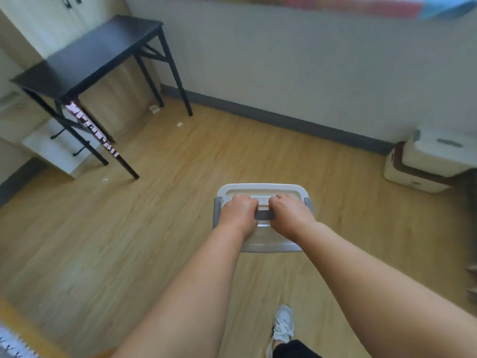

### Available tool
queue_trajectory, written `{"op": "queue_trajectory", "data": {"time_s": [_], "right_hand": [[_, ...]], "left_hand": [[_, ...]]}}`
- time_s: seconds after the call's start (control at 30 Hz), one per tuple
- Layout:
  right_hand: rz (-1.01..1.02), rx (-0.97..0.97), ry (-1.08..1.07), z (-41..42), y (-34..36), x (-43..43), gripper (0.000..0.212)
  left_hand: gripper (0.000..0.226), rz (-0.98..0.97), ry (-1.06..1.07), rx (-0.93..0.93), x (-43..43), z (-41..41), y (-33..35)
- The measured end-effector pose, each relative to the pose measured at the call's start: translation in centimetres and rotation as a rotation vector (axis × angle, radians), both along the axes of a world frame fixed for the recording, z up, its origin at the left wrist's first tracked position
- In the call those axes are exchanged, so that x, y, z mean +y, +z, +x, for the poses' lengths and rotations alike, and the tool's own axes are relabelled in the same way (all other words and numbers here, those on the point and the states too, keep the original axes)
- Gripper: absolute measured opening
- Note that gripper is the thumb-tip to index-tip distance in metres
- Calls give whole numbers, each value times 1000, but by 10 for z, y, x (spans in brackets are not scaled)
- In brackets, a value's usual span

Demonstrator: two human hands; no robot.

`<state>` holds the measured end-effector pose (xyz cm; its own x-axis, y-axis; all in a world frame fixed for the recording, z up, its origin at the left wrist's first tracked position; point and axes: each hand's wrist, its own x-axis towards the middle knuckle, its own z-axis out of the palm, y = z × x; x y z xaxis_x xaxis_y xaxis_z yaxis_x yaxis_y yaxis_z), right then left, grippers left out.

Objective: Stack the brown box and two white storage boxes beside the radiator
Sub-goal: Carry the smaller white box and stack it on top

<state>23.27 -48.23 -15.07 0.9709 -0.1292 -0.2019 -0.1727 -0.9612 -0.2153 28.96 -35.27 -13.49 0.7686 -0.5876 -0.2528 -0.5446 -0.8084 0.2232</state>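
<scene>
Both hands are clamped on the same thing here. The left hand and right hand are curled side by side round the grey strap handle on top of a white plastic storage box with a moulded lid, just below the centre of the frame. The knuckles cover most of the handle, so only a short bit shows between them, and the forearms hide the box's near edge. Can't tell if the box sits on the light wooden plank floor or hangs above it, since its sides are out of sight.

At the right edge, against the grey skirting board, another white lidded storage box sits on a cream container with a brown band. That pile is blurry and cut off by the frame, so no idea what the lower piece really is. It's well apart from the held box.

Upper left has a black rectangular table with thin metal legs. A grey-white sneaker shows at the bottom, and a smeared multicoloured strip runs along the top.
</scene>
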Motion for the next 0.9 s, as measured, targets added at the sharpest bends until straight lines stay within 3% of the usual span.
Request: {"op": "queue_trajectory", "data": {"time_s": [0.3,0.9], "right_hand": [[22,20,-266,-34,5,-181,13],[95,74,-812,-91,-2,-453,15]], "left_hand": [[14,-15,-226,-10,-199,-4,0],[18,-8,-841,-35,-532,-11,-10]]}}
